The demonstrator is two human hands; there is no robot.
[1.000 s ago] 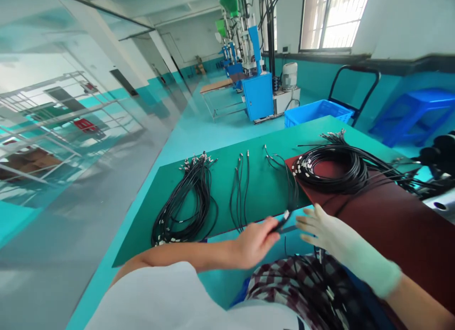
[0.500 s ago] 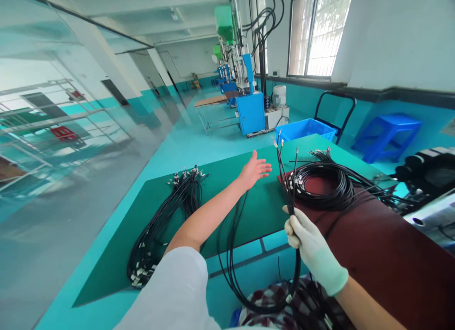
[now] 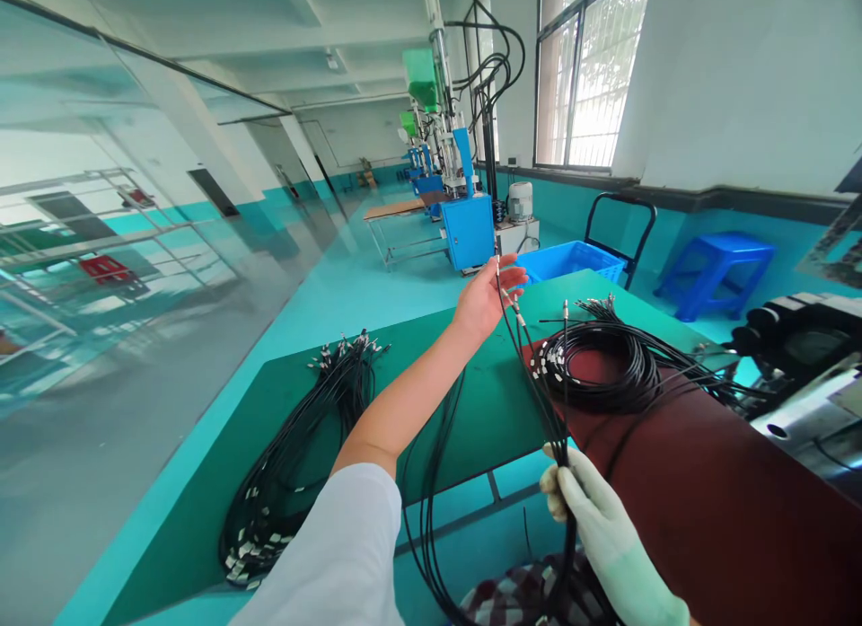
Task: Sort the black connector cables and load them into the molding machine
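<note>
Leaning up and left from the gloved right hand (image 3: 593, 509) gripping them, the black cables (image 3: 558, 433) mostly have their metal tips (image 3: 519, 318) by the bare left hand (image 3: 483, 298), its fingers spread, above the green bench (image 3: 498, 419).

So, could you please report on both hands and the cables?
Right hand gripping black cables. Left hand open at their metal tips. Coiled bundle beyond right hand.
</note>
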